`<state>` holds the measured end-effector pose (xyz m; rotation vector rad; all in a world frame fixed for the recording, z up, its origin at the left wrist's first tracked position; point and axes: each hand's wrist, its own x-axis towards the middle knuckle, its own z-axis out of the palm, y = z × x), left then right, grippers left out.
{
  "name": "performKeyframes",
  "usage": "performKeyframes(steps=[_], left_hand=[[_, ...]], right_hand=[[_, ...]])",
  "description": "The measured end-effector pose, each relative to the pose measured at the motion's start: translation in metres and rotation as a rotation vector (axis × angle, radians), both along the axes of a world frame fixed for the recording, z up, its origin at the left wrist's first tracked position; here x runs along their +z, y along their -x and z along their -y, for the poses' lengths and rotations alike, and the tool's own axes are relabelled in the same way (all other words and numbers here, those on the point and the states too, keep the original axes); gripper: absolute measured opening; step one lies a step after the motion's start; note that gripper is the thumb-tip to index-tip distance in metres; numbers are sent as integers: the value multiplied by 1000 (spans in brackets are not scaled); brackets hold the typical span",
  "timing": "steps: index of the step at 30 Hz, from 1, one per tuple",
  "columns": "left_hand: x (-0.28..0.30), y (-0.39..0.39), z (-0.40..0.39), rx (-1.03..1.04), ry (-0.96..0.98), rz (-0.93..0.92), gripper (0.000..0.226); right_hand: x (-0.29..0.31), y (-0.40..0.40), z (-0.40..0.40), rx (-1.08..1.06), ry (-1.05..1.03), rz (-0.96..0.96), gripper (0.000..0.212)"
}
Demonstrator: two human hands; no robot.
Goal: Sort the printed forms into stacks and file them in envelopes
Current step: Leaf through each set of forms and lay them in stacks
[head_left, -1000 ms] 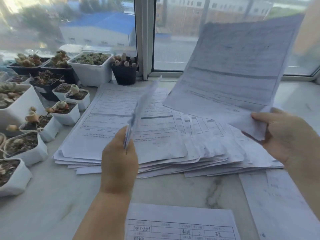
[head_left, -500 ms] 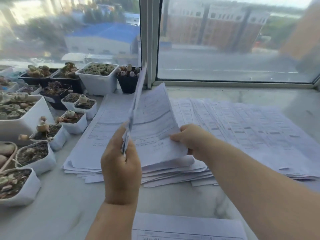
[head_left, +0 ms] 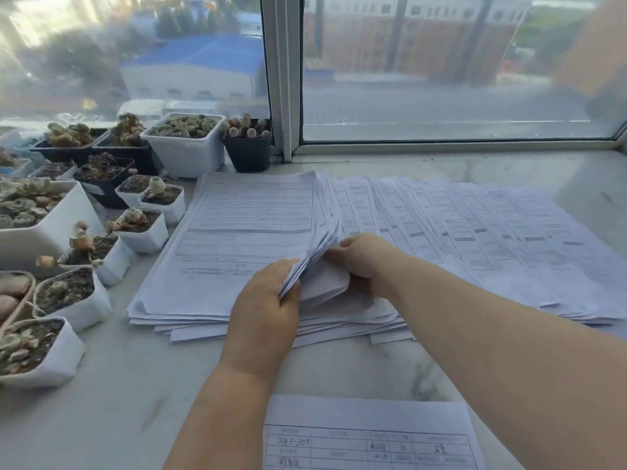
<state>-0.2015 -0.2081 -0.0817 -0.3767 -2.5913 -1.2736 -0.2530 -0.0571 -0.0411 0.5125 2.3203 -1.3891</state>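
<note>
A thick pile of printed forms (head_left: 244, 232) lies on the marble sill, and more forms (head_left: 475, 239) fan out from it to the right. My left hand (head_left: 268, 300) grips the near right corner of the pile's upper sheets, lifted and bent upward. My right hand (head_left: 366, 259) reaches under those lifted sheets, its fingers curled on the paper there. A separate form with a handwritten table (head_left: 369, 435) lies at the near edge. No envelope is in view.
Many small pots of succulents (head_left: 81, 245) crowd the left side of the sill, right beside the pile. A window frame post (head_left: 283, 79) and glass stand behind the papers. Bare marble (head_left: 101, 401) shows at the near left.
The sheet my right hand held up came down onto the left pile. My left hand lowered its upright sheets to the pile's corner, and both hands now meet there.
</note>
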Motion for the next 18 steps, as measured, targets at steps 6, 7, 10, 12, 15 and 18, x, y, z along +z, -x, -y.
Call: performKeyframes(steps=[6,7,10,12,15,18], left_hand=[[-3,3,6,42,-81,78,36],[-3,4,7,33,-78,87,40],[-3,5,10,-19,-60,125,53],[-4,5,13,-39,-64,115,52],[-2,4,15,-79,-94,79,32],[-2,4,13,-29,-88,35,37]], right_hand=[[-4,5,-5,52,-23,4,36],[-5,6,-6,43,-13,7,35],[-8,9,-7,18,6,13,31],[-10,10,-8,35,-19,18,30],[-12,11,-8,46,-34,11,31],[-12,7,-15,-3,38,8,41]])
